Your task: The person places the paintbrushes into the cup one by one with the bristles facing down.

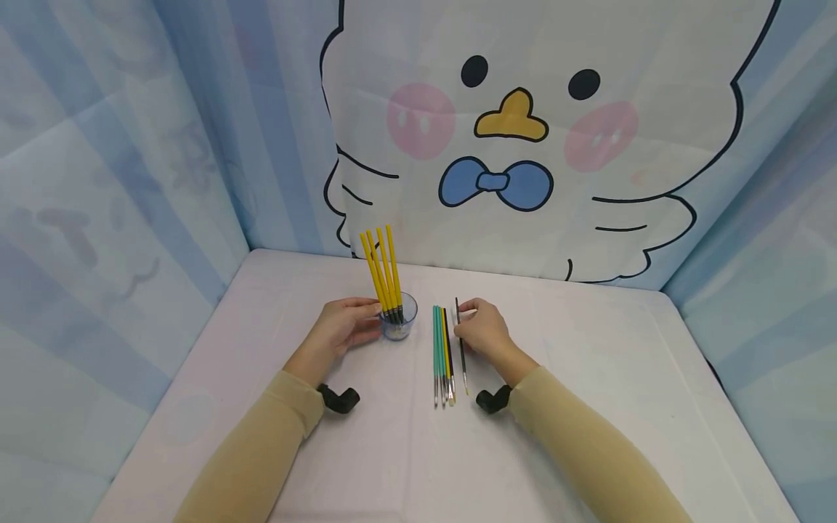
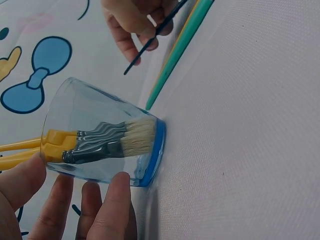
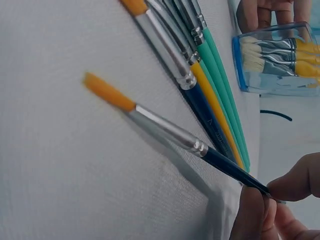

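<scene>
A clear cup [image 1: 407, 314] with a blue base stands on the table, holding several yellow-handled paintbrushes [image 1: 391, 269], pale bristles down. Beside it is my left hand [image 1: 349, 323], its fingertips at the cup's near side and its thumb by the rim in the left wrist view. My right hand [image 1: 484, 328] pinches a dark blue paintbrush [image 3: 227, 165] near the handle's end, between thumb and fingers. That brush has a silver ferrule and orange bristles [image 3: 107, 91], which point toward me. To its left lies a row of paintbrushes [image 1: 441, 345] with teal, yellow and dark blue handles.
A pale cloth covers the table [image 1: 392, 450]. Behind it hangs a curtain [image 1: 281, 131] printed with a cartoon bird, and more curtains flank both sides. Black wrist mounts [image 1: 340, 399] project from both sleeves.
</scene>
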The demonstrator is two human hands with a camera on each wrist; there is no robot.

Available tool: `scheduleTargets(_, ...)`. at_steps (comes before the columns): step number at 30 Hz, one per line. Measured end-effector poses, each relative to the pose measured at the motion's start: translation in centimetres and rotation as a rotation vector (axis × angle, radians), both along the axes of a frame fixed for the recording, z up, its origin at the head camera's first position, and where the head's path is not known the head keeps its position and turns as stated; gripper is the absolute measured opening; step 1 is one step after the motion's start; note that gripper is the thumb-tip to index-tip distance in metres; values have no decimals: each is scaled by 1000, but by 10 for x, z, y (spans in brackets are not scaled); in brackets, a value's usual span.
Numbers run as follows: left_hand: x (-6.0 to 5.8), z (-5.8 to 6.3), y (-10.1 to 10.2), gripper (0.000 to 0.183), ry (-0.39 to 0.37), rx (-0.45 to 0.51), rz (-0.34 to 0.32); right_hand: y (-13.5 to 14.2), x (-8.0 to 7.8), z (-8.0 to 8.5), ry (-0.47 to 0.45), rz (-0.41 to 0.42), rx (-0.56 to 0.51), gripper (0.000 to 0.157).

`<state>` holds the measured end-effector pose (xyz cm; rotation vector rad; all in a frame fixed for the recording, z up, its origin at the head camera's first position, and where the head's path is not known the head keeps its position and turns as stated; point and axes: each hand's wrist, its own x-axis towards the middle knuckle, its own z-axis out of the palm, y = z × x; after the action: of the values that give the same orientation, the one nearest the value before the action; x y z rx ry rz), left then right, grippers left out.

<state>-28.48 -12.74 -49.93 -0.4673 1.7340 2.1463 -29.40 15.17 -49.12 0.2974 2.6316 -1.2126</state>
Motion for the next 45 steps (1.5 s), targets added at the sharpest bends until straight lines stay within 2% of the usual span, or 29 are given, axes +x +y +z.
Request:
scheduleTargets(4, 0, 0, 0, 39, -6, 0, 5, 0, -1, 1, 52, 5, -19, 44)
scheduleTargets(8, 0, 1, 1, 39, 0, 2, 3, -2, -1, 5, 96, -5, -82, 45)
scheduleTargets(22, 2, 3, 1, 38, 12, 17, 0, -6, -5, 31, 282, -16, -273, 49)
scheduleTargets(31, 1, 2, 1, 38, -1, 8, 3, -12, -8, 41, 394, -1, -389, 54)
scheduleTargets(45, 0, 1, 0, 40, -1, 11, 2, -27, -12, 55, 553, 6, -525, 50)
